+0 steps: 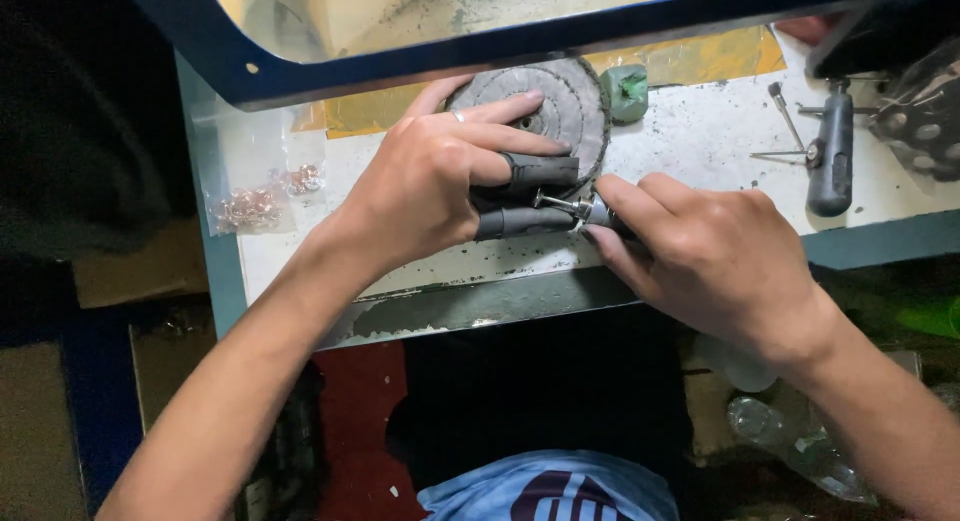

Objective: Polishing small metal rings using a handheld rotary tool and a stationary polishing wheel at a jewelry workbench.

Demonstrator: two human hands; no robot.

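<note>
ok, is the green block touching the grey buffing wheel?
Touching. The head view shows the green block pressed against the right edge of the grey buffing wheel, with no gap between them.

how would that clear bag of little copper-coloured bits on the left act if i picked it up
Probably floppy: the clear plastic bag lies flat and crinkled. The small copper-coloured pieces sit bunched low, so they would likely slide and sag. It looks light.

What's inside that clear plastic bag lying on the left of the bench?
The clear plastic bag holds a heap of small copper-coloured metal pieces, bunched along its lower part. Their exact shape is too small to tell. Neither hand touches the bag.
</note>
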